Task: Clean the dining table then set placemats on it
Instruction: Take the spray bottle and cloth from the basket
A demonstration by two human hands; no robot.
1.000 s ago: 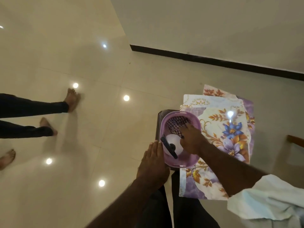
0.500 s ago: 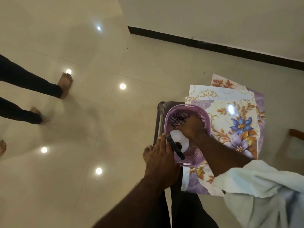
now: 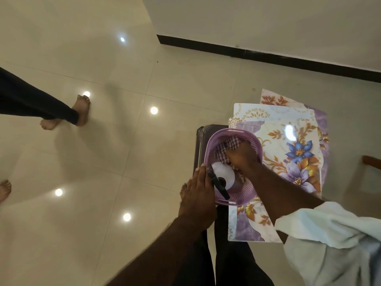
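A purple plastic basket (image 3: pixel 214 141) stands on a small dark stool (image 3: pixel 201 137), partly over a stack of floral placemats (image 3: pixel 288 145). Inside it lie a checked cloth (image 3: pixel 228 142) and a white spray bottle with a black trigger (image 3: pixel 221 178). My right hand (image 3: pixel 242 156) reaches into the basket and its fingers are curled down on the checked cloth. My left hand (image 3: pixel 199 193) lies flat with straight fingers against the basket's left rim.
Glossy beige floor tiles spread to the left. Another person's bare feet and dark trouser legs (image 3: pixel 68 112) stand at the left. A white wall with a black skirting (image 3: pixel 268 56) runs behind. A brown wooden edge (image 3: pixel 371 162) shows at the right.
My right hand has pushed deeper into the basket onto the checked cloth. My left hand has slid up along the basket's left rim. The other person has stepped across the floor.
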